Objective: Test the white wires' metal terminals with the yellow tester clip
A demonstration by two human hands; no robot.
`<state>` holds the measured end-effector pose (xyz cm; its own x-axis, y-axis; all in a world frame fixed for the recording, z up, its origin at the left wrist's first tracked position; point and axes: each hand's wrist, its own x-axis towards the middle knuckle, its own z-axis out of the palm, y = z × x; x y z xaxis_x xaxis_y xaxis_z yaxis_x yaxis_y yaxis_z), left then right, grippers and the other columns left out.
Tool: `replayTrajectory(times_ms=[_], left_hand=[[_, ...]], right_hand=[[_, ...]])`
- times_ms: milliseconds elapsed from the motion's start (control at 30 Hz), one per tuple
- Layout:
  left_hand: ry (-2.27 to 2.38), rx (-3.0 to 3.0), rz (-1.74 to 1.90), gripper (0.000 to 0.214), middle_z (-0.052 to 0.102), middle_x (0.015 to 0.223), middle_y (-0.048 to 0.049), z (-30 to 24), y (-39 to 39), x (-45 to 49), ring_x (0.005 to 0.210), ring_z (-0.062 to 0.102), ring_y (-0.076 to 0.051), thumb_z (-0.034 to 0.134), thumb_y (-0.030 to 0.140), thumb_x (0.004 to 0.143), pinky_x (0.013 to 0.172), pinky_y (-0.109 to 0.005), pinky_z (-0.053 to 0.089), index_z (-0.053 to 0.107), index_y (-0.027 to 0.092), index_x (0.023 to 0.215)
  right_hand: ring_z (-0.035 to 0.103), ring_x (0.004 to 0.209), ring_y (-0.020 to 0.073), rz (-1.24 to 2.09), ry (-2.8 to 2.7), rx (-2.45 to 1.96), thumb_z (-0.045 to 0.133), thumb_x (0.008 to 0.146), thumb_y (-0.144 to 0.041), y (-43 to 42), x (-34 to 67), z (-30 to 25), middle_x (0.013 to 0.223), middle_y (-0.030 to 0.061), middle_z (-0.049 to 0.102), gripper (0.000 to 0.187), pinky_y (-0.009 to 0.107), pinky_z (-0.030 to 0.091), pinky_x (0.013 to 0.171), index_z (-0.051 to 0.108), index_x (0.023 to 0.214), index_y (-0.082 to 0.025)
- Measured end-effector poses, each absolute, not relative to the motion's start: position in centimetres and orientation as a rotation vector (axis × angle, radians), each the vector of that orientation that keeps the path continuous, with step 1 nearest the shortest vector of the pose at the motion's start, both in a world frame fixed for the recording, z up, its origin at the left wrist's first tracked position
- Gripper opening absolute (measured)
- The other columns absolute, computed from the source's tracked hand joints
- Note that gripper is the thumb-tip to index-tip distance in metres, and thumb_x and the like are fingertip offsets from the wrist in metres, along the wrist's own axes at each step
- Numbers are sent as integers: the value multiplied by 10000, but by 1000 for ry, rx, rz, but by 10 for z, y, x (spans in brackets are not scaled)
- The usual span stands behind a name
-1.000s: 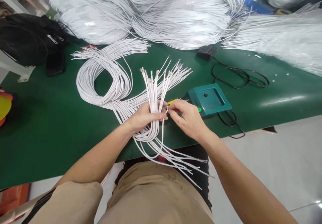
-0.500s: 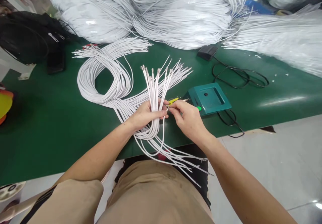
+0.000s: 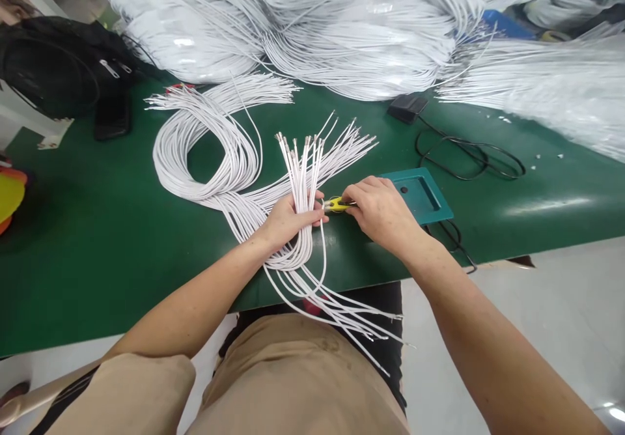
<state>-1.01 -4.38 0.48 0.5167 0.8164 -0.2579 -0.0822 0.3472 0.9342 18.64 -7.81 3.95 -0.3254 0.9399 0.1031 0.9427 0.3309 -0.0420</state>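
Note:
My left hand (image 3: 288,220) is closed round a bundle of thin white cables (image 3: 301,181), whose metal-tipped ends fan upward and whose tails hang off the table's front edge. My right hand (image 3: 383,210) is closed on a small yellow clip (image 3: 336,204) at the end of one white cable, right beside my left thumb. My right hand lies over the left part of a teal box (image 3: 422,194) on the green table (image 3: 97,239).
A looped coil of white cables (image 3: 195,155) lies left of the bundle. Big heaps of white cables (image 3: 317,25) fill the back of the table. A black bag (image 3: 53,64) and a dark phone (image 3: 112,114) sit far left. A black adapter (image 3: 407,106) with black cord lies behind the box.
My right hand has shifted up and right onto the teal box, hiding its green button, with the yellow clip now at my left thumb. The left hand keeps its hold on the bundle.

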Motion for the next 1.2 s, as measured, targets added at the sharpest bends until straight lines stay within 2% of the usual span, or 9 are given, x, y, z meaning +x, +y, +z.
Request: replayTrajectory(times_ms=[200, 600, 667, 733, 800, 867, 967, 1100, 1200], left_hand=[[910, 1099, 680, 373, 663, 829, -2, -1, -41, -7, 781, 702, -164, 739, 218, 712, 808, -320, 535, 593, 158, 1050], [984, 1222, 631, 383, 704, 745, -11, -9, -38, -7, 767, 711, -204, 730, 188, 694, 827, -380, 523, 610, 174, 1058], [967, 1185, 630, 387, 704, 753, -11, -8, -38, -7, 776, 715, -205, 731, 182, 693, 834, -380, 521, 607, 174, 1060], [954, 1143, 624, 391, 702, 761, -11, -8, -38, -7, 789, 718, -208, 735, 185, 693, 844, -382, 520, 607, 171, 1063], [942, 1111, 623, 390, 691, 747, -6, -7, -38, -7, 796, 719, -210, 741, 187, 691, 848, -380, 521, 606, 163, 1056], [933, 1090, 623, 387, 682, 741, -3, -8, -37, -7, 791, 718, -208, 746, 184, 686, 841, -375, 522, 604, 155, 1045], [934, 1071, 639, 386, 677, 749, -4, -10, -37, -9, 778, 714, -207, 759, 184, 673, 818, -371, 526, 605, 151, 1025], [895, 1082, 685, 383, 673, 780, -11, -6, -40, -15, 781, 702, -194, 762, 205, 686, 801, -356, 525, 608, 151, 1032], [837, 1089, 744, 376, 684, 936, -38, 2, -43, -19, 787, 684, -158, 759, 227, 703, 761, -296, 517, 614, 157, 1043]], right_hand=[[510, 786, 231, -21, -2429, -1782, 500, 857, -117, -73, 189, 38, 693, 64, 620, 149, 352, 302, 733, 626, 804, -177], [548, 752, 220, 4, -2462, -1845, 513, 864, -147, -69, 188, 44, 675, 67, 613, 157, 350, 351, 768, 659, 813, -174], [573, 846, 237, -18, -2439, -1828, 535, 874, -194, -72, 189, 45, 760, 81, 658, 137, 375, 371, 849, 670, 863, -173], [561, 1043, 269, -159, -2343, -1856, 524, 899, -237, -78, 192, 44, 985, 113, 696, 187, 448, 308, 1017, 667, 993, -162], [463, 1244, 311, -350, -2184, -1954, 478, 934, -274, -84, 197, 40, 1253, 158, 621, 300, 543, 164, 1116, 619, 1162, -140], [369, 1341, 343, -446, -2042, -2066, 429, 960, -323, -89, 203, 34, 1400, 193, 506, 399, 606, 119, 1117, 549, 1287, -128], [344, 1366, 347, -419, -1986, -2123, 374, 977, -385, -90, 208, 24, 1438, 199, 463, 463, 628, 150, 1102, 497, 1354, -146], [378, 1344, 342, -428, -1957, -2098, 396, 971, -372, -88, 207, 25, 1425, 184, 480, 436, 625, 177, 1098, 514, 1329, -154], [484, 1231, 297, -363, -2019, -1871, 442, 959, -324, -99, 191, 37, 1319, 166, 571, 357, 514, 310, 1054, 570, 1236, -138]])
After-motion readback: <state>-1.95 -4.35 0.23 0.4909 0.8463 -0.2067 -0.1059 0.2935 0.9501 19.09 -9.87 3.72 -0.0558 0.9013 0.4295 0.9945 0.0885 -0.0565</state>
